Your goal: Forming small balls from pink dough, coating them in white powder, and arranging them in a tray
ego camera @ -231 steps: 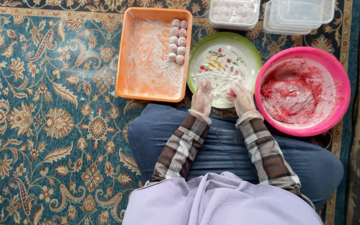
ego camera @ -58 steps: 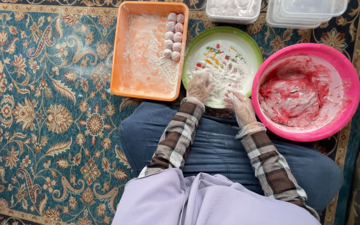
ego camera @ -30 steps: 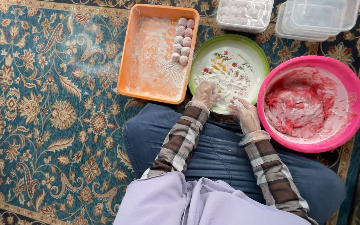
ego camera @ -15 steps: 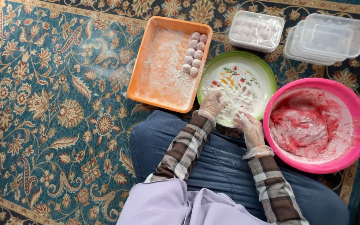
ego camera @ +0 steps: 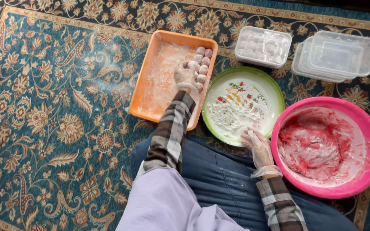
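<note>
The person sits on a patterned carpet (ego camera: 56, 128) with blue-jeaned legs folded, sleeves in a brown and white plaid, both hands in thin clear gloves dusted white.

The left hand (ego camera: 185, 75) is stretched out over the orange tray (ego camera: 150, 98), at the right side of it, resting on the row of pale pink dough balls (ego camera: 202, 64) that line the tray's right wall. Its fingers curl down among the balls; I cannot tell whether they are pinching 1 or only touching them, since the back of the hand hides the fingertips. The rest of the tray floor is smeared with white flour.

The right hand (ego camera: 258, 146) lies at the near rim of the green-rimmed plate (ego camera: 275, 92), fingers loosely spread and pointing toward the heap of flour (ego camera: 232, 119) on the plate, holding nothing. The plate has a small flower pattern showing above the flour.

Just to the right of that hand, touching the plate's edge, sits the pink bowl (ego camera: 356, 184) with a lump of red and white sticky dough (ego camera: 313, 147) inside, its walls streaked with the same.

Farther away on the carpet, beyond the plate, stands a clear lidded container (ego camera: 263, 46) with pale balls inside, and beside it a stack of empty clear containers (ego camera: 335, 55).
</note>
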